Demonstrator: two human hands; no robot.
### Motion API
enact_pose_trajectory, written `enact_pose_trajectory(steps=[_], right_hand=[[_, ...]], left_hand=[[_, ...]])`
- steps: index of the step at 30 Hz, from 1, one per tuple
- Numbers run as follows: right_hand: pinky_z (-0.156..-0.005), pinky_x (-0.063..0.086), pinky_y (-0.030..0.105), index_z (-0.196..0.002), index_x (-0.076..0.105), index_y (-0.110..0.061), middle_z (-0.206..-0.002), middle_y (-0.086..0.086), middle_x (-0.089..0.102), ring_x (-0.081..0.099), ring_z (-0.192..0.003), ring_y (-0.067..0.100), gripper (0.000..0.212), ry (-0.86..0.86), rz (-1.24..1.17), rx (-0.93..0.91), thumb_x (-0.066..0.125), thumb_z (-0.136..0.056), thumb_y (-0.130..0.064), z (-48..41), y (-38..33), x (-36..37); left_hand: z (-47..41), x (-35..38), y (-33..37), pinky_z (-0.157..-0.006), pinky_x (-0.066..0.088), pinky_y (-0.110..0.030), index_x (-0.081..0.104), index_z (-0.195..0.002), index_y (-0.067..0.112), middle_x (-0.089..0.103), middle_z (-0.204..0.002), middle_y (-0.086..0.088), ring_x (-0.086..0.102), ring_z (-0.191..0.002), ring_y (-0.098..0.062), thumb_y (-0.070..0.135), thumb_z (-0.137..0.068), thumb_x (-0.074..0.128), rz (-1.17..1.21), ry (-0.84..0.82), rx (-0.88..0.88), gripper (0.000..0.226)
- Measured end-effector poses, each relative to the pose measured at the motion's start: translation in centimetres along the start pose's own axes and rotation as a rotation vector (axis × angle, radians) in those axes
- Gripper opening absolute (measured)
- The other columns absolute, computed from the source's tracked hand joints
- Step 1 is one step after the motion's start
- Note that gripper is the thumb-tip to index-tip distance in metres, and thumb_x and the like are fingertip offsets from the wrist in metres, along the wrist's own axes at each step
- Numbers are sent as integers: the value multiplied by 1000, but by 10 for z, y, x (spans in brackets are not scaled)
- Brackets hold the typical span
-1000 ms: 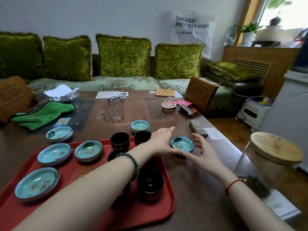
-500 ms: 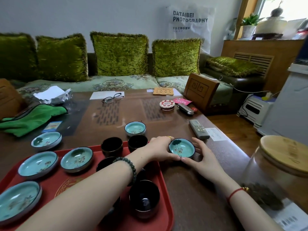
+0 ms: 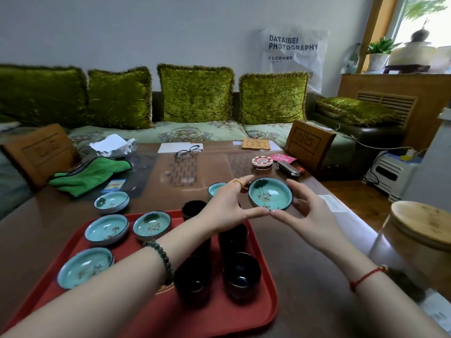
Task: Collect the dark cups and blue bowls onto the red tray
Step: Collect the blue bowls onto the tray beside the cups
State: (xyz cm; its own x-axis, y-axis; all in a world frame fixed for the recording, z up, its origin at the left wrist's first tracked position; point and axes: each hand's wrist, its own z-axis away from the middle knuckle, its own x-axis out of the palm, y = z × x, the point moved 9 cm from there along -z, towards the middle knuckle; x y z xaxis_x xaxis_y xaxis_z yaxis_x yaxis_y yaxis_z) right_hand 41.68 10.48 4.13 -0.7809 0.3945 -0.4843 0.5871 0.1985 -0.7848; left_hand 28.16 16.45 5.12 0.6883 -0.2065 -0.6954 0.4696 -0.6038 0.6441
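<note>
— What's on the red tray (image 3: 264,284)?
— Three blue bowls (image 3: 106,229) at its left, dark cups (image 3: 241,275) at its right; some cups hide under the left forearm.
— And the hands?
— Left hand (image 3: 228,206) and right hand (image 3: 308,215) together cup the lifted bowl (image 3: 270,193), raised above the table (image 3: 317,276), right of the tray. Another bowl (image 3: 216,188) is half-hidden behind the left hand.

We now hold the blue bowl (image 3: 270,194) up off the table w/ both hands, tilted toward us; earlier it sat down.
</note>
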Motion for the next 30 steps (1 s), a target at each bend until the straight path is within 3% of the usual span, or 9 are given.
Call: enact_pose_trajectory(steps=[2,5,9,14,17,20,22,25,30], right_hand=[[-95,39,20,-133,41,-20,-119,-15,46,49,-110,4,78,-18,13,-36,78,-66,-29,4,-21,11],[-94,39,19,-132,43,-19,-119,-15,46,51,-111,6,78,-61,19,-92,79,-64,-30,8,-51,33],[-100,42,29,-130,45,-22,-129,-7,53,52,-117,12,81,-133,19,-132,82,-59,-34,9,-78,72],[-92,44,20,-134,40,-15,-133,2,54,55,-116,14,85,-245,31,-185,81,-61,-31,16,-110,124],[-100,40,24,-136,36,-11,-135,3,52,51,-120,13,91,-305,89,-210,81,-61,-34,22,-123,150],[-91,36,14,-130,44,-8,-129,4,57,52,-112,8,82,-363,159,-272,80,-62,-35,29,-135,170],[-91,35,14,-128,46,-10,-128,3,58,53,-113,10,77,-401,206,-307,79,-64,-36,34,-140,181],[-99,37,28,-133,41,-14,-129,4,58,52,-119,19,83,-473,354,-315,76,-64,-46,38,-137,198],[-110,25,44,-133,38,-19,-126,2,58,49,-117,21,84,-573,643,-351,65,-65,-61,39,-124,223]], left_hand=[[15,-23,-2,-95,27,-7,38,-135,19,48,-137,2,44,-118,-1,40,-67,75,-2,52,8,80],[40,-54,-13,-105,31,-17,43,-132,20,50,-135,4,46,-122,-5,41,-64,76,-8,104,-18,78],[75,-93,-32,-86,27,8,47,-129,19,51,-125,11,44,-113,4,37,-63,78,-47,168,-44,74],[111,-128,-65,-95,30,-10,48,-128,20,55,-130,5,46,-119,-2,39,-61,78,-91,195,-128,75],[128,-137,-81,-88,30,2,50,-127,20,55,-129,9,46,-117,1,40,-62,78,-120,161,-157,74],[143,-141,-100,-99,37,-14,52,-125,23,58,-128,8,50,-117,-1,45,-60,78,-138,140,-200,73],[152,-141,-111,-102,36,-20,52,-124,23,58,-128,7,49,-120,-4,45,-59,78,-148,137,-234,74],[160,-134,-123,-100,37,-19,52,-124,23,59,-126,7,51,-118,-4,43,-60,79,-158,101,-251,72],[166,-126,-137,-101,42,-35,52,-124,25,64,-121,3,55,-116,-12,52,-55,77,-220,54,-280,78]])
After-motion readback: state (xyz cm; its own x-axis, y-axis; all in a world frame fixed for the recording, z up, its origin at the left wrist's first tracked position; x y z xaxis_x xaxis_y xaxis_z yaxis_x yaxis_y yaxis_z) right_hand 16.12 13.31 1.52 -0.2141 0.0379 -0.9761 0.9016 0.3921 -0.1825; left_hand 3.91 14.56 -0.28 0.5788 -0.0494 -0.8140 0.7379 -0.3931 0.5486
